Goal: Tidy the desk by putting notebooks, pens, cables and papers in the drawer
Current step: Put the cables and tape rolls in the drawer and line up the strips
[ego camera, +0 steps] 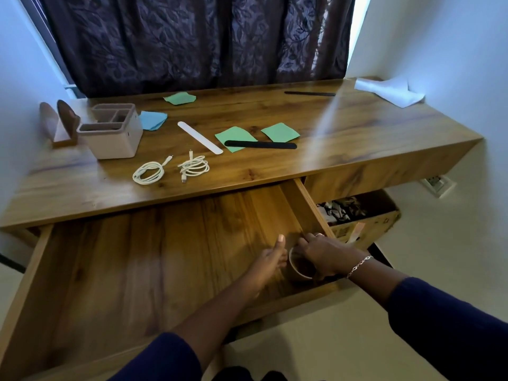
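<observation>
The wide wooden drawer (123,257) stands pulled out below the desk top (357,138). In its near right corner sits a small round cup (298,266). My right hand (324,254) reaches over the cup with curled fingers at its rim. My left hand (270,257) is beside the cup on its left, thumb up, fingers round its side. On the desk lie two coiled white cables (148,173) (193,166), green papers (236,137) (280,132) (180,98), a blue paper (152,120), a white stick (199,137) and two black sticks (261,145) (310,93).
A beige desk organiser (112,133) and a wooden stand (61,125) sit at the desk's left. White paper (390,90) lies at the far right corner. A cardboard box (365,218) of clutter stands on the floor under the desk's right side. Dark curtains hang behind.
</observation>
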`<state>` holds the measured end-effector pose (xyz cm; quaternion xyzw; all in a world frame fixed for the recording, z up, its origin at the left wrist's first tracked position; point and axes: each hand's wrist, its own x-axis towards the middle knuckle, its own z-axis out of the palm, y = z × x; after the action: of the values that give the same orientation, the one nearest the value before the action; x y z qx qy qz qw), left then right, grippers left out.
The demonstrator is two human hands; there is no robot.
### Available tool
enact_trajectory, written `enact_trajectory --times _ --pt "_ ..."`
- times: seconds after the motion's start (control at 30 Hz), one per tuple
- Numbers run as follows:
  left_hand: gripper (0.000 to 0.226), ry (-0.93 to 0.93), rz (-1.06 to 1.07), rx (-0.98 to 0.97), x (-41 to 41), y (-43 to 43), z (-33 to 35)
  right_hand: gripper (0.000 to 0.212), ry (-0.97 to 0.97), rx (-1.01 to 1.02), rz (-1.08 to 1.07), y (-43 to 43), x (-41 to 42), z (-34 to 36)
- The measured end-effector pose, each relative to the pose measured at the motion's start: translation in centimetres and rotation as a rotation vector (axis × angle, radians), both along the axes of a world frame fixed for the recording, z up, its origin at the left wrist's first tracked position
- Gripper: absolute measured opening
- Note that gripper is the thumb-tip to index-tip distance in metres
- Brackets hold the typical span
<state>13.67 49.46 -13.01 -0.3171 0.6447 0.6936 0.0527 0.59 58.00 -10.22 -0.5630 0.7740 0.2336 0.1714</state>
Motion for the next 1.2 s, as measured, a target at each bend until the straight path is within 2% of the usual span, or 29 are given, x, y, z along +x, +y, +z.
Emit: enact_trajectory --times 0.13,0.23,0.33,0.4,0.43,0.5,0.57,0.63,0.73,0.87,0.97,1.1,1.2 --pt "0.073 -0.030 -0.026 0.017 -0.3 0.0 -0.9 0.072 -0.011 -0.003 -0.027 0.2 -0.2 -0.3" --pt "0.067 -0.061 -0.052 0.029 -0.4 -0.1 -1.3 0.067 -0.009 0.010 -0.034 0.1 -0.1 -0.5" --pt "0.062 -0.048 -0.063 0.005 0.0 -0.6 -1.5 0.072 -0.039 0.045 -0.065 -0.2 -0.1 -0.4" --pt "0.047 0.043 -0.031 -0.164 1.0 -1.3 -1.1 0.070 -0.067 0.047 -0.081 -0.6 -0.1 0.0" --pt "0.037 0.111 0.008 -0.305 1.6 -1.9 -0.9 0.062 -0.080 0.015 -0.075 -1.0 -0.1 0.3" --pt "0.021 0.221 0.108 -0.588 2.8 -3.6 -0.4 0.043 -0.102 -0.133 -0.071 -2.1 0.1 1.1" --pt "0.013 0.232 0.199 -0.828 3.7 -5.9 0.0 0.034 -0.122 -0.295 -0.056 -3.6 0.4 2.0" --pt "0.008 0.206 0.315 -0.961 4.2 -8.4 0.5 0.029 -0.192 -0.420 -0.056 -5.7 0.8 3.0" --pt "0.007 0.171 0.471 -1.055 4.5 -12.0 2.0 0.021 -0.452 -0.592 -0.238 -9.6 1.2 4.0" --pt "0.025 0.068 0.512 -1.021 3.9 -16.5 3.8 0.007 -0.706 -0.720 -0.491 -15.8 0.6 4.6" --pt "0.031 0.032 0.589 -0.819 2.8 -18.9 5.4 0.011 -0.888 -0.757 -0.677 -19.8 0.0 4.9" --pt "0.031 -0.060 0.749 -0.660 1.1 -21.5 7.2 0.015 -1.016 -0.776 -0.842 -23.9 -0.5 5.0" --pt "0.034 -0.105 0.747 -0.535 -0.2 -23.3 7.4 0.011 -1.082 -0.783 -0.921 -26.0 -0.7 5.0"
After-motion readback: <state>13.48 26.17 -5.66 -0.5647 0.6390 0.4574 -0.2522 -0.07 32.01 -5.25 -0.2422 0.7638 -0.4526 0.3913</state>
